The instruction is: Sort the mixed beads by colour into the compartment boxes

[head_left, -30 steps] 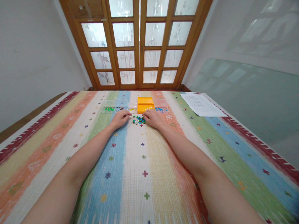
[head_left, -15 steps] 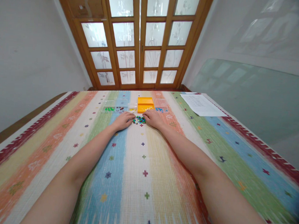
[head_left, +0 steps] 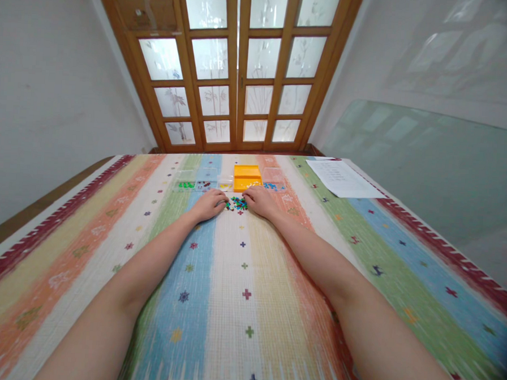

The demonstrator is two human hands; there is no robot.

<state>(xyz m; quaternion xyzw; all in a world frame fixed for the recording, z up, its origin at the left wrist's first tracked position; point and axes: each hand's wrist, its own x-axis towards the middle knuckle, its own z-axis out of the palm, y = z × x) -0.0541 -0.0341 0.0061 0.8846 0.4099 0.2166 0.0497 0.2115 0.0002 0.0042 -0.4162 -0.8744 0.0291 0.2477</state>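
A small pile of mixed coloured pieces (head_left: 239,203), green, blue, dark and white, lies on the striped tablecloth between my hands. They look like beads or tiny bricks, too small to tell which. At the pile's left edge, my left hand (head_left: 210,205) rests with its fingers curled together. My right hand (head_left: 259,201) is at the right edge, fingers bent and closed at the tips. Whatever either hand pinches is hidden. Just beyond stands an open orange box (head_left: 246,171) with white pieces in its near part.
Clear open boxes hold green pieces (head_left: 186,185), dark pieces (head_left: 204,184), yellow pieces (head_left: 225,186) and blue pieces (head_left: 273,186), in a row beside the orange box. Printed paper (head_left: 343,179) lies at the far right. Wood-framed glass doors (head_left: 237,87) stand behind the table.
Both hands stay at the pile with only slight finger movement. Some pieces by the left fingertips look a little apart from the rest now. The boxes have not moved.
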